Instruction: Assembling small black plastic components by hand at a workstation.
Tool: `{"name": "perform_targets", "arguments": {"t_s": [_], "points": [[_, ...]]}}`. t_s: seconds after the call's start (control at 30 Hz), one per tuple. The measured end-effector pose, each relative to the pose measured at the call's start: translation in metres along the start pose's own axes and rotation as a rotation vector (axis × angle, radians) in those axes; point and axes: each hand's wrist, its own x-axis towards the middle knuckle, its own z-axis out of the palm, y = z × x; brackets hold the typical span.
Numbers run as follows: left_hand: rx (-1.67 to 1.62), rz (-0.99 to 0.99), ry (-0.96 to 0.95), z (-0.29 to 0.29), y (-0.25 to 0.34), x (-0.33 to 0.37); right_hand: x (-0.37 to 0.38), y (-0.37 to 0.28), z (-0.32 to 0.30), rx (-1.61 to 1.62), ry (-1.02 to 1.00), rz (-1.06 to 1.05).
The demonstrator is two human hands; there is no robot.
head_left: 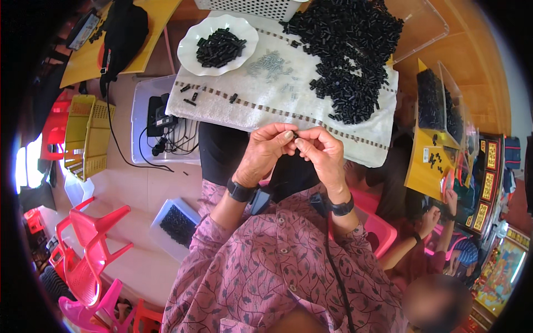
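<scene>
My left hand [261, 155] and my right hand [322, 155] meet just off the near edge of a white towel [214, 115] on the work table. Thumbs and forefingers pinch a small black part [295, 135] between them, mostly hidden by the fingertips. Beyond them lies a scatter of small thin silvery pieces [270, 65]. A large heap of short black parts [350, 83] covers the towel's right side. At the far left, a scalloped white plate [189, 36] holds more black parts. A few loose black parts [234, 98] lie near the towel's left edge.
A white perforated basket [255, 6] stands at the back. Left are a clear bin with cables [139, 119], a yellow crate [80, 133], pink chairs [91, 233] and a floor tray of black parts [177, 225]. At right, a co-worker's hands [430, 219] are near a yellow table [416, 166].
</scene>
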Motion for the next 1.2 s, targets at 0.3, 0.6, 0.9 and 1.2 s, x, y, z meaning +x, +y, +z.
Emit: {"name": "perform_targets", "arguments": {"t_s": [0.3, 0.6, 0.9, 1.2], "points": [[0.027, 0.011, 0.015, -0.001, 0.001, 0.000, 0.000, -0.002, 0.006, -0.074, 0.034, -0.001], [0.128, 0.064, 0.028, 0.001, 0.004, -0.001, 0.004, -0.002, 0.007, -0.078, 0.020, 0.029], [0.037, 0.061, 0.062, 0.001, -0.002, 0.001, 0.007, -0.001, 0.007, -0.135, 0.029, -0.015], [-0.004, 0.080, 0.067, -0.001, 0.008, 0.002, 0.017, 0.007, -0.007, -0.397, 0.111, -0.263]]}}
